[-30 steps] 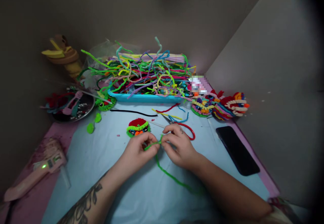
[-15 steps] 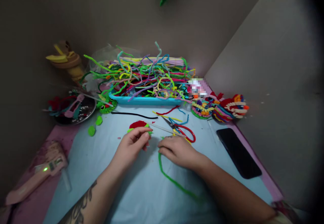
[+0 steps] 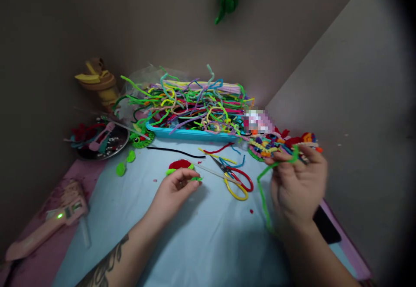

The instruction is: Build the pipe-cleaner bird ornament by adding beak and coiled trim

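My left hand (image 3: 173, 194) is closed over the blue cloth, thumb and fingers together around a small green pipe cleaner piece (image 3: 196, 178), mostly hidden. Just behind it lies a red fuzzy piece with a bright green edge (image 3: 180, 164). Raised at the right, my right hand (image 3: 297, 185) grips a long green pipe cleaner (image 3: 264, 200), whose bent tail hangs down to the left. Between the hands, scissors (image 3: 229, 172) with one red and one yellow handle lie spread apart. Short red, yellow and blue pipe cleaner scraps (image 3: 238, 162) lie by the blades.
A blue tray (image 3: 191, 135) heaped with coloured pipe cleaners stands at the back. A pink glue gun (image 3: 48, 230) with a green light lies left, near a metal bowl (image 3: 121, 148). Colourful fuzzy figures (image 3: 256, 150) and a black phone (image 3: 326, 224), partly hidden, are at the right.
My right hand has moved up and to the right, away from my left, carrying the long green pipe cleaner. The scissors' handles now show fully. My left hand has stayed nearly in place.
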`<state>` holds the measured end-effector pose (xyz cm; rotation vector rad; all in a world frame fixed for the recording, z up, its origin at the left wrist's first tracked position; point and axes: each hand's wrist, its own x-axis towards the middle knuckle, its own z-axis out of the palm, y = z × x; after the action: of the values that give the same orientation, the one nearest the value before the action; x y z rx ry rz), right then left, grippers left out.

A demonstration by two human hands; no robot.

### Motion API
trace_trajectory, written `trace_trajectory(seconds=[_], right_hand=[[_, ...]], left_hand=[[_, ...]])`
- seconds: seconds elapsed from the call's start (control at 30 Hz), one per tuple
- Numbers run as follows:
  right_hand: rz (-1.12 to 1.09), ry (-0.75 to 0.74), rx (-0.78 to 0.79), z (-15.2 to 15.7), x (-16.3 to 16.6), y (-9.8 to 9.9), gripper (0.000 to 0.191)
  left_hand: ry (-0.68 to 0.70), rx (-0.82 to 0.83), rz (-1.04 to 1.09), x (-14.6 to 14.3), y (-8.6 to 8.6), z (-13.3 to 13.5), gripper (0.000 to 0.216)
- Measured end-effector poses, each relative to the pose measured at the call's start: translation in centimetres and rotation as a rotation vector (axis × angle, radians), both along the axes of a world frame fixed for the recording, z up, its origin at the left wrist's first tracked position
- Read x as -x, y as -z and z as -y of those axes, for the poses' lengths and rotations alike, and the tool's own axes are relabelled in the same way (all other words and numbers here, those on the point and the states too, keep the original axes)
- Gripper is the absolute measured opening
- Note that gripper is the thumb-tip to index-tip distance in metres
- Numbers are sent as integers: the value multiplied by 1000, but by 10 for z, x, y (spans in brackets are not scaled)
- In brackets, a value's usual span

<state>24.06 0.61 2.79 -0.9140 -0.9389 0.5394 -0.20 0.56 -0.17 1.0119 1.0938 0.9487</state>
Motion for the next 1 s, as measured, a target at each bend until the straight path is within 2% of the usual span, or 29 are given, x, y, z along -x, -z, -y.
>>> trace_trajectory(seconds=[0.07, 0.1, 0.17, 0.2, 0.27, 0.3, 0.47, 0.67, 0.87, 1.0], right_hand=[[288, 164, -142, 8, -2, 0, 43], [457, 137, -160, 11, 0, 1, 44], [805, -128, -73, 16, 7, 5, 33], [925, -265, -92, 16, 13, 8, 35], [1035, -400, -192, 14, 24, 14, 45], [1058, -420, -192, 13, 29, 16, 44], [1075, -505, 20, 13, 41, 23, 19], [1039, -542, 69, 14, 44, 25, 18], [979, -457, 197, 14, 48, 32, 9], [987, -417, 246, 15, 49, 33, 11]], left_hand=[[-6, 7, 1, -1, 1, 0, 28], [-8, 15, 8, -2, 0, 0, 28], [-8, 34, 33, -4, 0, 1, 28], [-7, 41, 44, -5, -1, 1, 29], [-1, 46, 52, -6, -2, 2, 29], [5, 46, 52, -6, -3, 2, 29], [52, 68, 51, -6, -2, 4, 30], [62, -21, -35, -6, -1, 4, 26], [93, -75, -89, -11, -5, 7, 20], [102, -105, -117, -15, -7, 9, 18]])
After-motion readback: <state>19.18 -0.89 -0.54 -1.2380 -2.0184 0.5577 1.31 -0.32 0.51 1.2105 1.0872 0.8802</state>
